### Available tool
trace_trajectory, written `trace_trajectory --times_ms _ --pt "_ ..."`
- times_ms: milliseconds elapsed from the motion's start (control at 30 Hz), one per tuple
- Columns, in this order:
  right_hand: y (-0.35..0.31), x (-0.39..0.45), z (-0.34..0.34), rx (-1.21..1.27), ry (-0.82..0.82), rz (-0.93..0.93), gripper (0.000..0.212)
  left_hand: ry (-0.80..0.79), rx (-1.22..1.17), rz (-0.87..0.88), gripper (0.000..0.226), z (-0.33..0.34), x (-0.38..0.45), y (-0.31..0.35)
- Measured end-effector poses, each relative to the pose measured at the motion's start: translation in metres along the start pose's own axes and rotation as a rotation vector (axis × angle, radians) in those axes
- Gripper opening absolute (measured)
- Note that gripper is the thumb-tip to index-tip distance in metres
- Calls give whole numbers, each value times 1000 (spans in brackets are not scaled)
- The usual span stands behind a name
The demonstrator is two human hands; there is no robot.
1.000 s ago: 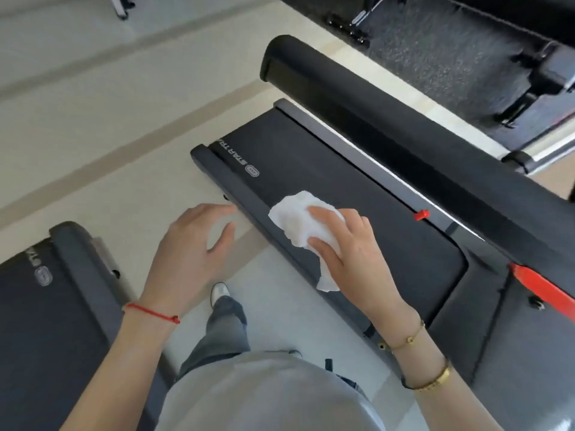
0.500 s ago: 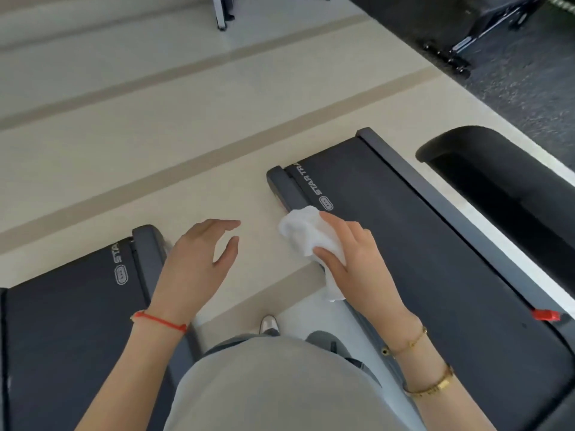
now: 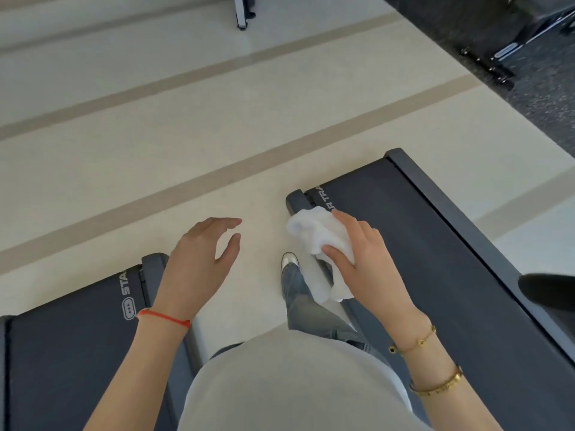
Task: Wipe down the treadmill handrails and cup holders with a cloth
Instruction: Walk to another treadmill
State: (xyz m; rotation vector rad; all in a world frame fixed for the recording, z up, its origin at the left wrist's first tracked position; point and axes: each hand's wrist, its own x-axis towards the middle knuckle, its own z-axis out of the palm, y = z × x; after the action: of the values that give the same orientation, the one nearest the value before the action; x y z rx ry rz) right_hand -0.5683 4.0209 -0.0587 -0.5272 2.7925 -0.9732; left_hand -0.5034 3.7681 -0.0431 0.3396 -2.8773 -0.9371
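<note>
Right hand (image 3: 371,262) pinches the bunched cloth (image 3: 320,236) ready for wiping, left hand (image 3: 199,265) hovers empty, fingers loosely spread, between 2 treadmills (image 3: 435,244).

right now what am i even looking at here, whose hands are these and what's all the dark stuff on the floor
This is a single picture from a camera worn on a person's head, looking down at their own two bare hands. The right hand grips a crumpled white cloth. The left hand hangs open and holds nothing. The dark slabs are the belts of two treadmills: one black treadmill deck on the right, another on the left. Between them is pale striped floor, where the person's shoe shows.
</note>
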Motion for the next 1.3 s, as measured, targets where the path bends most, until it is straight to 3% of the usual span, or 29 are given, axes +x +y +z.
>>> trace_trajectory --times_ms 467,867,1133,1300 --pt "21 285 -40 -2 25 -27 55 104 -19 25 26 -11 279 7" --pt "52 481 -32 12 102 144 54 -60 -33 121 25 12 527 -5" --pt "58 640 -44 62 256 295 52 -136 12 310 25 2 737 -3" --pt "66 695 -61 69 355 406 53 -221 20 446 24 13 832 20"
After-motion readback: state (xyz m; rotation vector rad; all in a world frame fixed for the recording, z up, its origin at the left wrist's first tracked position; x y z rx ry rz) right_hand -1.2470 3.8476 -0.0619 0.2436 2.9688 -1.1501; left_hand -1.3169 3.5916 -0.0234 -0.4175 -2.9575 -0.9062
